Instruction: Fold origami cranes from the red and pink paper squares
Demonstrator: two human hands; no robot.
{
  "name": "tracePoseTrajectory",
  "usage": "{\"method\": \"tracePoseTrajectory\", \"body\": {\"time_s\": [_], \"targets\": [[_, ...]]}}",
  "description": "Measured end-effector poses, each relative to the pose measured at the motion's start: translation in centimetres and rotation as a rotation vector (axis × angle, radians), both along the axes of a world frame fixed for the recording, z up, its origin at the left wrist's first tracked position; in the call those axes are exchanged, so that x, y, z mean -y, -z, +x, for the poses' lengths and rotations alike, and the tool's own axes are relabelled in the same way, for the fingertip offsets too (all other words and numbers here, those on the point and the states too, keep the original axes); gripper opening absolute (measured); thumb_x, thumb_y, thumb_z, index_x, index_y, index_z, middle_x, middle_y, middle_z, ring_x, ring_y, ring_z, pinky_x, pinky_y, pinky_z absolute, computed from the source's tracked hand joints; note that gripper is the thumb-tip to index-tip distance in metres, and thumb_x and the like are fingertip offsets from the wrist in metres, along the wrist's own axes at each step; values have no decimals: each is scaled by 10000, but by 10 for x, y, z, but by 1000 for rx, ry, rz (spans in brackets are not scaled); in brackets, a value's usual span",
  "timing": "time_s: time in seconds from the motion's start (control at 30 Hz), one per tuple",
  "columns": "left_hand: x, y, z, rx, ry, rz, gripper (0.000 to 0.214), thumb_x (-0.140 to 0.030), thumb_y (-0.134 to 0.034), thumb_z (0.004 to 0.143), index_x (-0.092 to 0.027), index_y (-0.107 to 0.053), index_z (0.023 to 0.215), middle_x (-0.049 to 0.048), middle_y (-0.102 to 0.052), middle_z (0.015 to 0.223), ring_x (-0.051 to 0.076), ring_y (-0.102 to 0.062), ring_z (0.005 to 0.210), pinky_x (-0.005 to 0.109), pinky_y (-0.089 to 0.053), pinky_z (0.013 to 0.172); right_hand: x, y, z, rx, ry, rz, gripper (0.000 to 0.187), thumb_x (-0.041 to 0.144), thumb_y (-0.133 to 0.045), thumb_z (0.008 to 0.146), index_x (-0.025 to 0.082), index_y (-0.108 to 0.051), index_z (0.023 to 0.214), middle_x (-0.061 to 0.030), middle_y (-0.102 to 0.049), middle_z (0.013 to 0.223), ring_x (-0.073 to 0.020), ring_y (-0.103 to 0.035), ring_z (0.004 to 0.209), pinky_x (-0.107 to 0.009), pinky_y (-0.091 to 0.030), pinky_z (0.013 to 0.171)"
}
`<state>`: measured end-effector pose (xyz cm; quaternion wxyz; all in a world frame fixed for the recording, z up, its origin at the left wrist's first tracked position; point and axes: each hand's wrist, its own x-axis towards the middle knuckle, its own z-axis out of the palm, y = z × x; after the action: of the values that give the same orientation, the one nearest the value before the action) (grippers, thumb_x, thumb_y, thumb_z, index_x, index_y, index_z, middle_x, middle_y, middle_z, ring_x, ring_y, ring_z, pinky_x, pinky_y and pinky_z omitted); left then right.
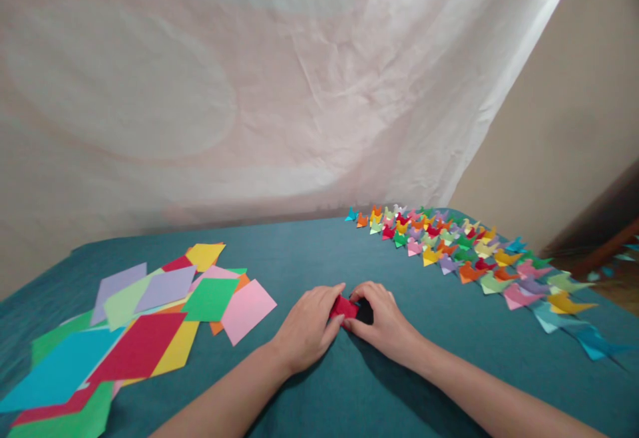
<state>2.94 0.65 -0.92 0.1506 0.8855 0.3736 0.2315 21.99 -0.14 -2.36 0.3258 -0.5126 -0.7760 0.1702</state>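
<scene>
A small piece of folded red paper (pixel 344 307) is between my two hands, just above the table near its front middle. My left hand (pixel 310 323) grips its left side, thumb below and fingers over the top. From the other side my right hand (pixel 382 319) pinches it with thumb and forefinger curled round. Fingers hide its edges, so the exact folds cannot be made out. A dark shadow shows inside the curl of my right hand.
Loose sheets of coloured paper (pixel 144 345) lie overlapping on the left of the teal tablecloth (pixel 289 251). Rows of small folded paper birds (pixel 449 245) stand along the right side. A pale cloth (pixel 279 92) hangs behind the table.
</scene>
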Motion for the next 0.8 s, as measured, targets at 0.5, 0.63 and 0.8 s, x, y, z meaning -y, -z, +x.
{"method": "tracePoseTrajectory", "body": {"time_s": [0.5,0.63,0.8], "targets": [[-2,-13,-1,287,50,-148,145,-219,-500,883,-174,-610,966,38,-633,896,147,-578,834,274,-452,776,2,-13,2,-282,-84,-104,96,284,-587,806,199,-628,824,-8,-652,780,-175,-581,780,-307,-418,745],[-2,-13,1,381,-32,-164,102,-225,-535,854,-153,-607,844,20,-627,797,137,-573,751,258,-449,716,3,-16,1,-237,-131,-30,112,291,-574,830,211,-646,799,-12,-668,787,-182,-589,801,-331,-407,783],[-3,-13,3,427,-46,-130,83,-196,-529,837,-151,-585,795,21,-612,787,136,-566,748,260,-452,709,2,-13,3,-217,-135,143,76,234,-569,840,227,-644,842,-22,-671,786,-181,-599,778,-347,-413,771]]}}
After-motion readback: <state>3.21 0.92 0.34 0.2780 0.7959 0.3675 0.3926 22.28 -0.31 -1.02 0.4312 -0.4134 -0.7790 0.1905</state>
